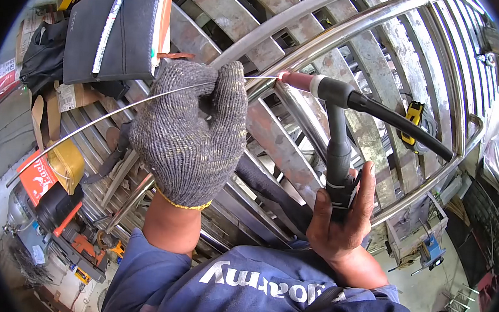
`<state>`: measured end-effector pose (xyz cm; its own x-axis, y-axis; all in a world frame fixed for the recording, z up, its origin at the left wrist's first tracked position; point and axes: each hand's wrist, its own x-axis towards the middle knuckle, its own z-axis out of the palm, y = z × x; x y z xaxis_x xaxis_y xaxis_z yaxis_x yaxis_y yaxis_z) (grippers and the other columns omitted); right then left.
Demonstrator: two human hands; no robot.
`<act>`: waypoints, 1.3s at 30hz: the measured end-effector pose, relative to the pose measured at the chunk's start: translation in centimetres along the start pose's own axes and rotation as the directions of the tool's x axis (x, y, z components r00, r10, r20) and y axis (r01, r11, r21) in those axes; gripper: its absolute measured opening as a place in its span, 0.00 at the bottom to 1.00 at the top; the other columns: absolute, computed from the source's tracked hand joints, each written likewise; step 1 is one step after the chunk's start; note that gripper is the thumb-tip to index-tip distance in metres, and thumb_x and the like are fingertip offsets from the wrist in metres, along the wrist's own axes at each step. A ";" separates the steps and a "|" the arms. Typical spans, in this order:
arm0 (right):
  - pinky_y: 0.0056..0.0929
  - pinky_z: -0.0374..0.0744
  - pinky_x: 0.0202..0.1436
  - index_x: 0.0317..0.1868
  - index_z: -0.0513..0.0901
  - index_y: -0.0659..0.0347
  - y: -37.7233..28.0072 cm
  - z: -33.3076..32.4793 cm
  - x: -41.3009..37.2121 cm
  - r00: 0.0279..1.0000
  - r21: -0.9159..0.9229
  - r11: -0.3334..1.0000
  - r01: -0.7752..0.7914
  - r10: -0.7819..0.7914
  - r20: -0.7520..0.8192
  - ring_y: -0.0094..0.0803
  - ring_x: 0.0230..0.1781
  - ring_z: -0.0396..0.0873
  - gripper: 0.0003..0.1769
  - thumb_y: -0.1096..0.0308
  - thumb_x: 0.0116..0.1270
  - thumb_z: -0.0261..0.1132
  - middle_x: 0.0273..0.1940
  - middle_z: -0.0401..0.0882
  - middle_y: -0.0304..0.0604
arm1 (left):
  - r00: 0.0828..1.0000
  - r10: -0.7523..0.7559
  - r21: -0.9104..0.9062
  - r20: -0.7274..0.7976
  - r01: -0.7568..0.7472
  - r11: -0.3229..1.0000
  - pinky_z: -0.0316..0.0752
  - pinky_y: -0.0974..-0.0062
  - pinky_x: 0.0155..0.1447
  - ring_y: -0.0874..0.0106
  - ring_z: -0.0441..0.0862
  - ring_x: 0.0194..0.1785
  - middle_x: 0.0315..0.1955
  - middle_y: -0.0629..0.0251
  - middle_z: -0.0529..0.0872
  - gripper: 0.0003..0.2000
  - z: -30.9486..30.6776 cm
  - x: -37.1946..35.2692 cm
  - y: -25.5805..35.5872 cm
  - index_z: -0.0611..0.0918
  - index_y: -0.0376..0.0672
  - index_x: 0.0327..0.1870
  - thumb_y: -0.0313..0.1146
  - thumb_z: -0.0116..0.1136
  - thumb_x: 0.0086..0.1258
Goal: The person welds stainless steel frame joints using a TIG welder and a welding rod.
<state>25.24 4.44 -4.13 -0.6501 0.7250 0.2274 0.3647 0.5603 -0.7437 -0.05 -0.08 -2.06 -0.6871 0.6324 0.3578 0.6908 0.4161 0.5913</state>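
My left hand [190, 131], in a grey knitted glove, pinches a long thin filler rod [97, 120] between thumb and fingers. The rod runs from the lower left to a joint on the shiny metal tube frame [329, 39]. Bare, my right hand [343, 225] grips the lower handle of a TIG welding torch [339, 142], one finger stretched up alongside it. The torch's pinkish nozzle [296, 80] points left at the joint, very close to the rod's tip. A black cable sleeve extends right from the torch head. Some fingers are hidden behind the handle.
Flat metal slats [285, 147] lie under the frame. A yellow tape measure [413, 119] rests on them at right. At upper left sits a dark case [133, 35] with a white marker-like stick. Tools, including an orange-handled one [67, 219], lie at lower left; a blue clamp [431, 252] stands lower right.
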 end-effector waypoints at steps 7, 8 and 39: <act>0.38 0.84 0.63 0.77 0.66 0.85 -0.9 -0.6 0.8 0.996 -0.101 0.995 -0.017 0.026 0.083 0.50 0.57 0.88 0.36 0.81 0.73 0.70 0.65 0.82 0.70 | 0.998 -0.033 0.023 0.044 0.032 0.999 0.81 0.76 0.40 0.75 0.87 0.33 0.31 0.60 0.91 0.06 -0.3 0.0 0.2 0.87 0.37 0.40 0.26 0.75 0.73; 0.45 0.83 0.66 0.75 0.68 0.85 -0.9 -0.5 0.7 0.997 -0.090 0.996 -0.025 0.031 0.071 0.57 0.59 0.88 0.36 0.80 0.71 0.71 0.65 0.82 0.71 | 0.990 0.129 0.167 0.064 -0.139 0.976 0.82 0.76 0.40 0.75 0.87 0.33 0.31 0.60 0.91 0.06 -0.5 0.3 0.1 0.87 0.36 0.40 0.26 0.75 0.73; 0.40 0.84 0.65 0.78 0.61 0.89 -0.2 0.0 -0.1 0.999 0.025 1.000 -0.015 0.016 -0.045 0.60 0.61 0.88 0.42 0.81 0.70 0.73 0.67 0.77 0.83 | 1.000 0.023 0.022 0.010 -0.024 0.999 0.81 0.74 0.38 0.75 0.86 0.30 0.30 0.62 0.91 0.08 -0.3 0.3 0.2 0.87 0.36 0.38 0.28 0.78 0.71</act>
<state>25.20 4.22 -4.02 -0.6132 0.7515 0.2434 0.3576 0.5389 -0.7627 -0.18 0.03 -1.64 -0.6684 0.6486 0.3640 0.7115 0.4150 0.5670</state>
